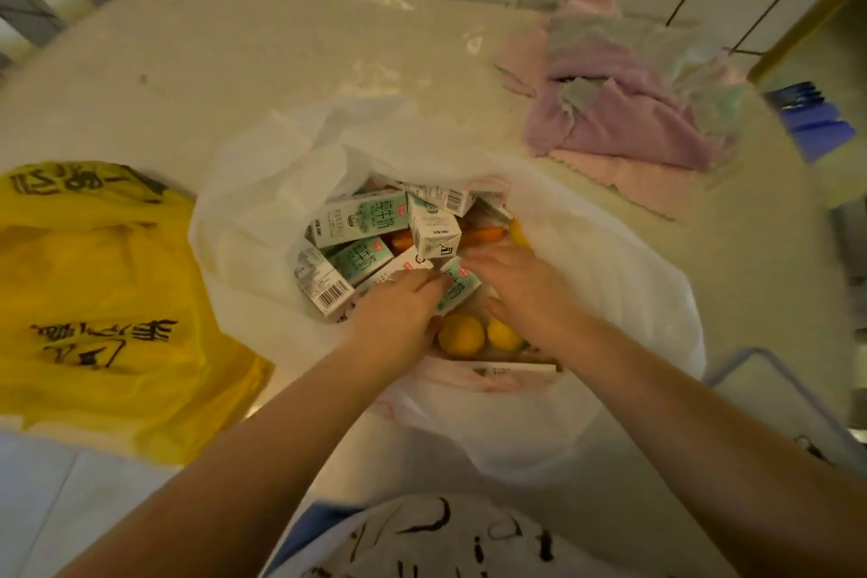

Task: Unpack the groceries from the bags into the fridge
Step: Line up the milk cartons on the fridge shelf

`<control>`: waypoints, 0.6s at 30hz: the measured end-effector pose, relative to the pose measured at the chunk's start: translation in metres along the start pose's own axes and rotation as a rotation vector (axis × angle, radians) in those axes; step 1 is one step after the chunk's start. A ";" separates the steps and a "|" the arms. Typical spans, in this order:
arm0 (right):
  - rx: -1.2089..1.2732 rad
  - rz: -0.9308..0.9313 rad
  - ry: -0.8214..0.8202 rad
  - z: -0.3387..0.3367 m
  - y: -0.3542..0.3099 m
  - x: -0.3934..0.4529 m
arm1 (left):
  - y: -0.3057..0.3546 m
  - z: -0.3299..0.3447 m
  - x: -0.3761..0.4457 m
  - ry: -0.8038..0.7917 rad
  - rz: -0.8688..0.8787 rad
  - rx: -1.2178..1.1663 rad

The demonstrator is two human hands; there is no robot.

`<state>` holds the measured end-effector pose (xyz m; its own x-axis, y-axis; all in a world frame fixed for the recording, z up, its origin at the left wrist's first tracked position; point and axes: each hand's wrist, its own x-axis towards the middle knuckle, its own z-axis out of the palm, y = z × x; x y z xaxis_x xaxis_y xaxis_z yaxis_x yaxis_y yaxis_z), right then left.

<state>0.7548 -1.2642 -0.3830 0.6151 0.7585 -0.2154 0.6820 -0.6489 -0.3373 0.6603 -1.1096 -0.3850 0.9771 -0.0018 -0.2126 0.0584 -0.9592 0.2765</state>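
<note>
Inside white bag (262, 183): milk carton (457, 289) is flanked by both hands.
Its long axis runs away from the body; left hand (399, 310) and right hand (520, 284) are laid flat, fingers extended, equally near.

Dim, warm yellowish light. A soft glare patch lies on the far table (399, 5). Edges bend and blur, wide-angle.

A white bag (262, 202) lies open in the middle of the tabletop, its mouth spread wide. Inside, green-and-white milk cartons (359, 218) lie jumbled at all angles over orange carrots (478, 236). Yellow lemons (462, 333) sit at the near side. A yellow bag (94, 286) with black lettering lies flat to the left.
</note>
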 end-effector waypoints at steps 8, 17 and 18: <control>-0.199 -0.196 -0.040 0.021 0.014 0.019 | 0.006 0.021 0.000 0.005 -0.106 0.055; -0.269 -0.212 -0.037 0.021 0.014 0.024 | 0.002 0.025 0.001 -0.006 -0.167 -0.009; -0.286 -0.214 -0.038 0.021 0.014 0.026 | 0.001 0.026 0.002 -0.009 -0.165 -0.012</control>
<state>0.7714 -1.2521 -0.4128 0.4348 0.8774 -0.2029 0.8804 -0.4615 -0.1093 0.6570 -1.1175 -0.4093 0.9524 0.1526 -0.2641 0.2200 -0.9435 0.2480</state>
